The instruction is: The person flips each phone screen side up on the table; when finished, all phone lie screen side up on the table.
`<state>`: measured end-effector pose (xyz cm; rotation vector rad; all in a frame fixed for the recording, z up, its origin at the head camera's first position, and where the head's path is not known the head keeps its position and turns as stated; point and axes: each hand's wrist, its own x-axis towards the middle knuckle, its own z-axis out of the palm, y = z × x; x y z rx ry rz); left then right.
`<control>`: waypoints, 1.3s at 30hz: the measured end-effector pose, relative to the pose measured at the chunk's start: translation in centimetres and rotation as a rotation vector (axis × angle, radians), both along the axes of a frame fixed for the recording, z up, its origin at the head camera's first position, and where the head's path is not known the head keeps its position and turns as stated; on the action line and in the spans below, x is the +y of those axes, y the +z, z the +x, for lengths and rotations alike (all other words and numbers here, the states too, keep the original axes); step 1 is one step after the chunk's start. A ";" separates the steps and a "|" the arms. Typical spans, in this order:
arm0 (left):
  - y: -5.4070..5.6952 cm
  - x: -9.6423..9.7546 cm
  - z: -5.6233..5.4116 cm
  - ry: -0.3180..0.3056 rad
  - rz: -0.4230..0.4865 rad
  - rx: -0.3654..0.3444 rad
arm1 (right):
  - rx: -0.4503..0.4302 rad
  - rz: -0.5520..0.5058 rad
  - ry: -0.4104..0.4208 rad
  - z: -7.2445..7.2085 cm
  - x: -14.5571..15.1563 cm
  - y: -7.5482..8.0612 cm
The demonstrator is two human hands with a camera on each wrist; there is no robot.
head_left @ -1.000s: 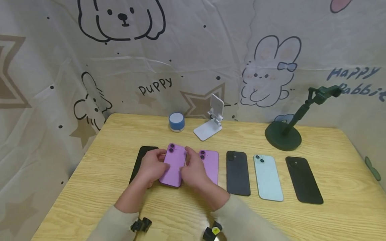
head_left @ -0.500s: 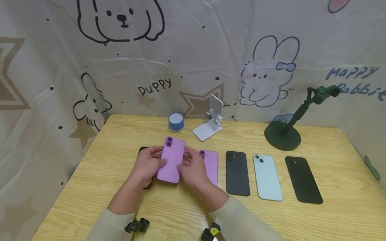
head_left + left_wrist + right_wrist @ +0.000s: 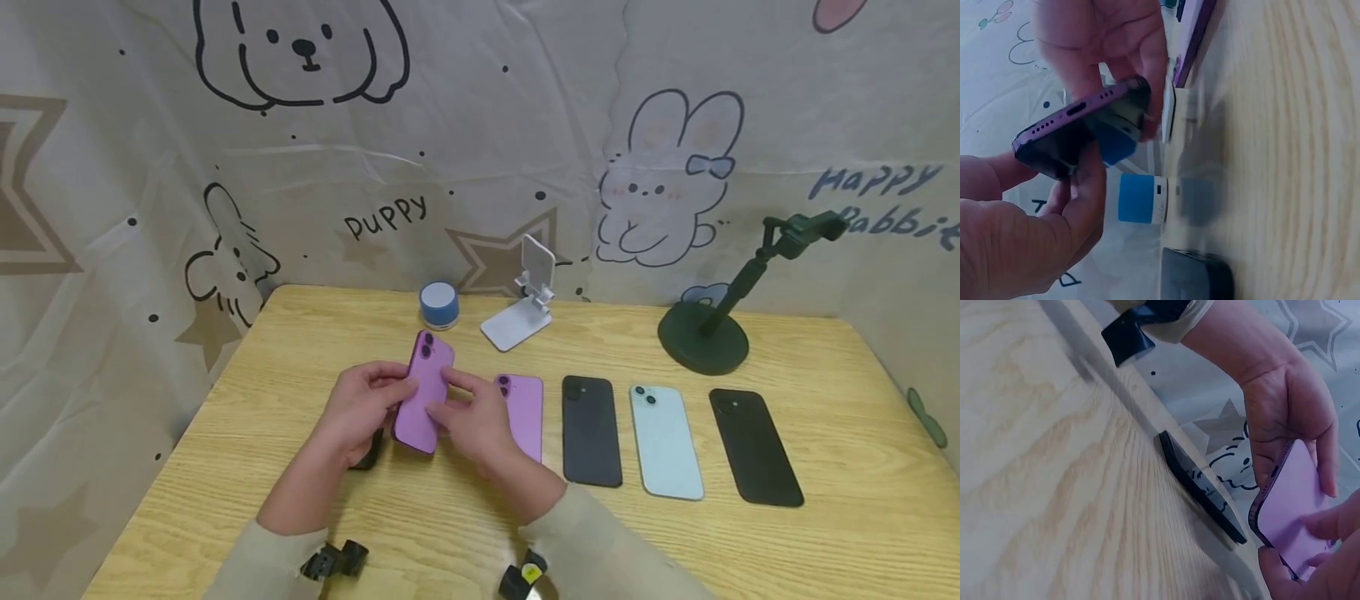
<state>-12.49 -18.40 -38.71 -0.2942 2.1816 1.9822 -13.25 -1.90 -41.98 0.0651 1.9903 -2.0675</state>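
A purple phone is held above the table, its back with two camera lenses facing the head camera. My left hand grips its left long edge, thumb on the back. At the opposite edge my right hand pinches it between thumb and fingers. The left wrist view shows the phone's bottom end with the charging port and its dark glossy screen side. Beneath my left hand lies a black phone, mostly hidden. A second purple phone lies right of my right hand, which partly covers it.
Further right lie a dark phone, a pale blue phone and a black phone. Behind stand a blue round speaker-like object, a white folding phone stand and a dark green stand. A printed cloth hangs at the table's back.
Both hands have raised the purple phone a little and turned it so its left side edge shows. My left hand has shifted left, covering more of the black phone.
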 end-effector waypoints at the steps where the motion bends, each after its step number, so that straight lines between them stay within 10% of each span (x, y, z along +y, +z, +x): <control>1: 0.1 0.1 0.0 -0.013 0.003 0.002 | -0.009 -0.023 0.003 0.0 0.0 0.0; 7: 0.1 0.6 -0.2 -0.097 -0.001 0.024 | -0.074 -0.172 -0.009 -0.4 -0.1 -0.1; 11: -0.3 0.8 -0.3 -0.110 -0.166 0.092 | -0.117 -0.275 0.001 -0.4 0.0 0.1; 18: -0.8 1.0 -0.4 -0.053 -0.464 0.133 | -0.145 -0.495 0.084 0.0 0.4 0.7; 24: -1.1 1.0 -0.5 0.016 -0.453 0.090 | -0.203 -0.615 0.112 -0.1 0.8 0.6; 39: -1.3 -0.1 -0.2 0.068 -0.268 0.013 | -0.020 -0.164 -0.072 0.0 1.1 0.0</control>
